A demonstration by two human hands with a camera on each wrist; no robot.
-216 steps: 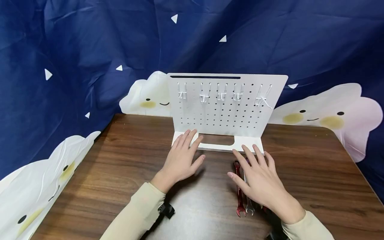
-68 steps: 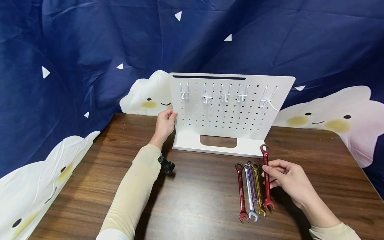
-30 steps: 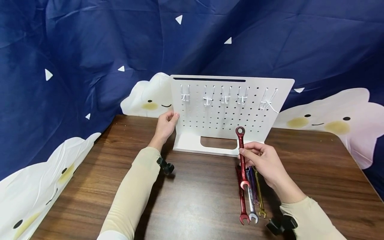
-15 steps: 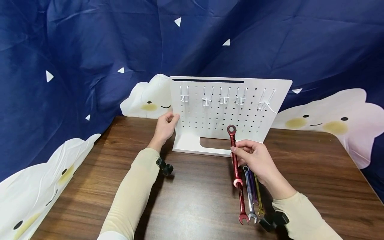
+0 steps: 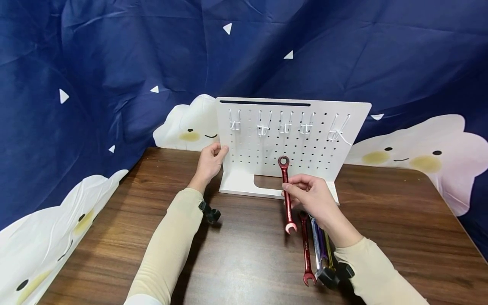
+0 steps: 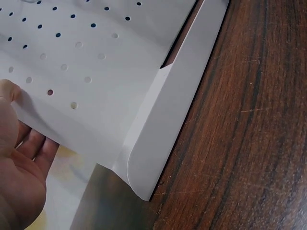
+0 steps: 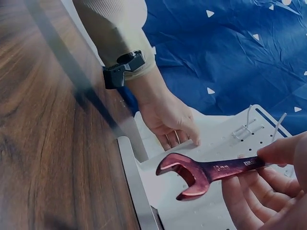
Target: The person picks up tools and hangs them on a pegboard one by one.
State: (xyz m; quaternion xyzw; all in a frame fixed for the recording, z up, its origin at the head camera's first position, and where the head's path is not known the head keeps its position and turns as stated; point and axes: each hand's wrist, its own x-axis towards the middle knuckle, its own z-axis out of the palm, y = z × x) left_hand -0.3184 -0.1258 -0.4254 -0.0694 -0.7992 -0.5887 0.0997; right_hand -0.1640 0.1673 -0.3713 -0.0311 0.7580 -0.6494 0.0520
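My left hand [image 5: 211, 160] grips the left edge of a white pegboard stand [image 5: 244, 182], thumb on the front face and fingers behind, as the left wrist view shows. Between thumb and fingers of my right hand [image 5: 310, 197] is a red combination wrench [image 5: 286, 199], ring end up and forked end down, held in front of the board's lower part. The forked end [image 7: 189, 175] looms large in the right wrist view. Below that hand, a second red wrench [image 5: 306, 250] lies on the table beside a silver wrench [image 5: 315, 239], a purple one and a yellow one, partly covered by the right wrist.
Several white wire hooks [image 5: 285, 123] hang in a row along the upper pegboard. The brown wooden table [image 5: 251, 254] runs up to a dark blue curtain [image 5: 126, 63] with printed clouds. A black wrist camera [image 5: 209, 212] is strapped on the left forearm.
Since the oldest frame, my left hand has taken the board's edge and my right hand has picked up a red wrench. Lately the right hand carries it leftward, past the other wrenches; the left stays put.
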